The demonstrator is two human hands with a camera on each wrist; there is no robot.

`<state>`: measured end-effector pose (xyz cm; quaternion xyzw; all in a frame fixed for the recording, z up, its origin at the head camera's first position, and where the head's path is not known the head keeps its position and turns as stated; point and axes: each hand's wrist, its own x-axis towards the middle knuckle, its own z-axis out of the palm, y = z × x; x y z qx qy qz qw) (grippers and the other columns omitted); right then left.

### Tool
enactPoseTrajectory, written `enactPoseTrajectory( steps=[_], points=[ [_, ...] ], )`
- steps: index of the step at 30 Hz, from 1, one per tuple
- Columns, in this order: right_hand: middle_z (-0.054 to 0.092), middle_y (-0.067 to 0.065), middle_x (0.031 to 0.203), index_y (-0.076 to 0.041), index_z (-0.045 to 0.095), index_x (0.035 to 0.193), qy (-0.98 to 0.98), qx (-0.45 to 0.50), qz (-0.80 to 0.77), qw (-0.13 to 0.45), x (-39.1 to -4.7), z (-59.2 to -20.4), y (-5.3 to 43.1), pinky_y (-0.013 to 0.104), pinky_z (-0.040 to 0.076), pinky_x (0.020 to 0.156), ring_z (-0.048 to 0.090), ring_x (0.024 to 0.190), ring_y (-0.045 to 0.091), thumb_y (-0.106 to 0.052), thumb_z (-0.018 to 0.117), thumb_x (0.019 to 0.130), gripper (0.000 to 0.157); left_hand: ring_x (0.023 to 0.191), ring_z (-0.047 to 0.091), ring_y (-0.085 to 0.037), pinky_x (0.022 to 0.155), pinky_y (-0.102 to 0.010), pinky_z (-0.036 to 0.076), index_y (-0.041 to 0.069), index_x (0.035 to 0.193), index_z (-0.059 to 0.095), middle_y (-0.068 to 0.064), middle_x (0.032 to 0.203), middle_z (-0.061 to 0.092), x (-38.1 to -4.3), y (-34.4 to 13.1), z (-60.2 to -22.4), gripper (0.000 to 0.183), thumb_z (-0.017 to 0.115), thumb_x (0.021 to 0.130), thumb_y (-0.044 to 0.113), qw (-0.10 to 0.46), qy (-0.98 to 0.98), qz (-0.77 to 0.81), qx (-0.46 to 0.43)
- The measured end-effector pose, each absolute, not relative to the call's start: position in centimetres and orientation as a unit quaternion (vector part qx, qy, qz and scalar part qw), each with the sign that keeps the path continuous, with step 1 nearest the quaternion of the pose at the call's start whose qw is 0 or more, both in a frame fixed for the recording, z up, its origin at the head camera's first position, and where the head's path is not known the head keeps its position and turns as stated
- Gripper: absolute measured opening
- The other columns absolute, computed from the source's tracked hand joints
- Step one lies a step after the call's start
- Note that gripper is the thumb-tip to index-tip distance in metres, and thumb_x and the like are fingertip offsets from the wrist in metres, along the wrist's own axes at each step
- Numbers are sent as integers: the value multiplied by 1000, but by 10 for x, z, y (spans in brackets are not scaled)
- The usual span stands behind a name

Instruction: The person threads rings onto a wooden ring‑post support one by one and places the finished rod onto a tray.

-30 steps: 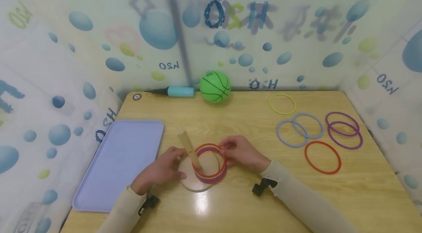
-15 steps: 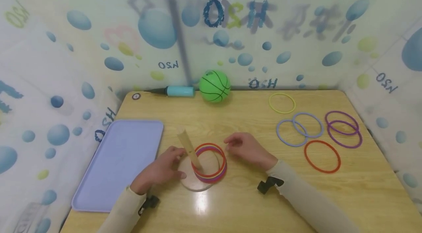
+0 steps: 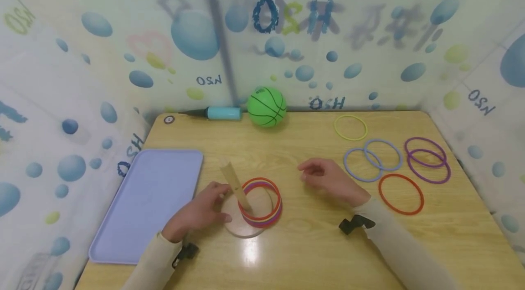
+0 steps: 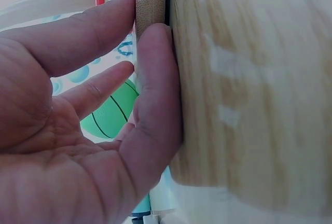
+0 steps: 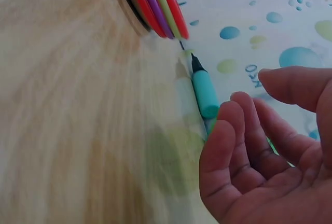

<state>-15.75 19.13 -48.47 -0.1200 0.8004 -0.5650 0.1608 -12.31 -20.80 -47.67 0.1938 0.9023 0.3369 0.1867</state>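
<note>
My left hand holds the left rim of a round wooden base, thumb and fingers spread around its edge. A wooden post rises from this base, tilted to the left in the head view. Around the post lies a stack of thin rings, red, yellow and purple, overhanging the base on the right. My right hand hovers to the right of the stack, holding nothing, its fingers loosely curved in the right wrist view. Two overlapping light blue rings are the nearest things beyond it.
On the right lie a red ring, two overlapping purple rings and a yellow ring. A lilac tray is at the left. Along the back are a green ball and a light blue pump.
My right hand has let go of the ring stack and moved away to the right. My left hand has stayed at the base, and the stack has not shifted.
</note>
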Motion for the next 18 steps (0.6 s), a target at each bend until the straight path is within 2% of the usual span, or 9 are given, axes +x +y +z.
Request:
enactPoseTrajectory(
  steps=[7,12,18],
  points=[
    [72,20,113,2,65,134,800,-95,-573,149,-163,-479,223,32,61,78,71,93,22,-26,73,101,43,113,59,-28,104,-53,50,15,143,63,-8,122,58,-124,-208,-478,66,90,83,15,187,904,335,190],
    [72,23,117,4,63,135,805,-79,-574,123,-168,-477,242,34,62,80,71,93,16,-26,72,102,45,113,59,-28,103,-54,50,14,142,63,-9,122,58,-124,-209,-478,66,90,83,17,182,903,335,199],
    [73,14,107,8,60,136,805,-66,-580,101,-173,-477,261,32,61,78,69,88,10,-22,70,103,45,112,59,-28,102,-52,51,13,141,64,-10,122,58,-123,-209,-478,64,90,83,16,179,903,335,203]
  ],
)
